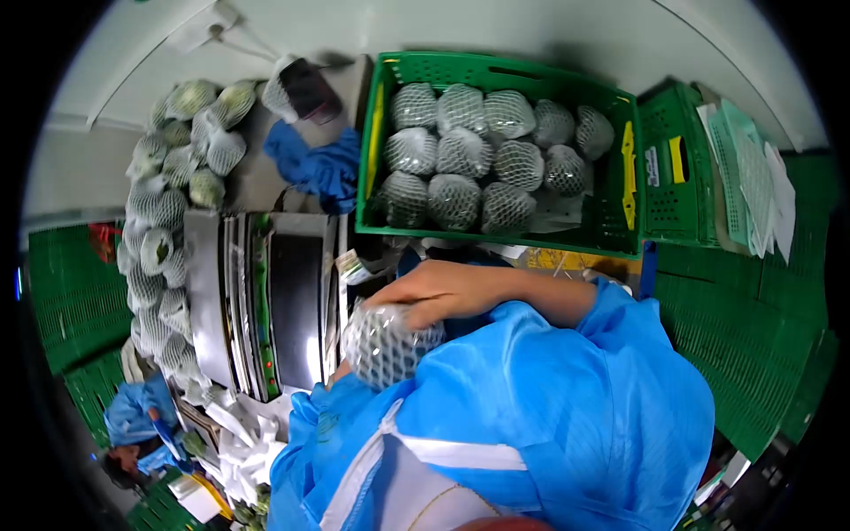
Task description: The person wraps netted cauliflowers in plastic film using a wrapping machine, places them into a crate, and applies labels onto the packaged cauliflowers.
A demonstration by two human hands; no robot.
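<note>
A: Centre frame, the right hand (443,288) has its fingers (398,289) gripping the foam-netted fruit (390,351) from above;
B: and the left hand (340,372) is mostly hidden at its lower left; I can't tell how those fingers stand!
A: Upper middle, the green crate (425,65) holds similar fruits (465,152) in rows; blue cloth (310,164) lies just left.

Left hand (340,372): mostly hidden behind the netted parcel (390,350), itself part-covered by the right hand (434,294), its contents obscured by mesh. Crate label (652,166): lettering too small to read. Second person (137,411), lower left: small, handwork indistinct; green crates (71,296), far left: cut off by the dark border.
</note>
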